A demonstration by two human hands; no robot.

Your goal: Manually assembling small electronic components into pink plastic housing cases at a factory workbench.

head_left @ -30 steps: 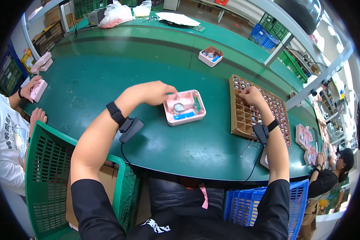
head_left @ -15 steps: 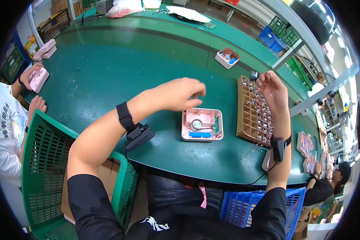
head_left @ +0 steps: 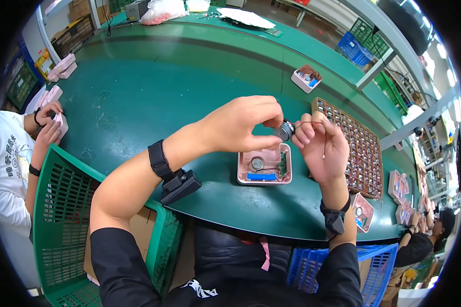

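Above the table my left hand (head_left: 251, 123) grips a small round dark-and-silver part (head_left: 285, 131) between thumb and fingers. My right hand (head_left: 325, 148) is next to it, fingers curled on the thin wires (head_left: 320, 123) that run from this part; a loose wire end hangs past the palm. Just below my hands an open pink case (head_left: 265, 182) sits on the table. Inside it lie a round silver part (head_left: 256, 163), a blue battery-like block (head_left: 261, 176) and a green circuit board (head_left: 283, 162).
A divided cardboard box (head_left: 366, 195) full of small parts stands to the right. Other pink cases are beside my right wrist (head_left: 362, 212) and farther back (head_left: 306, 87). A green basket (head_left: 61, 215) and a blue crate (head_left: 305, 266) flank me. Co-workers sit left and right.
My right hand has come left from above the divided box with the round part. My left hand has moved right and taken hold of it. The box now appears turned.
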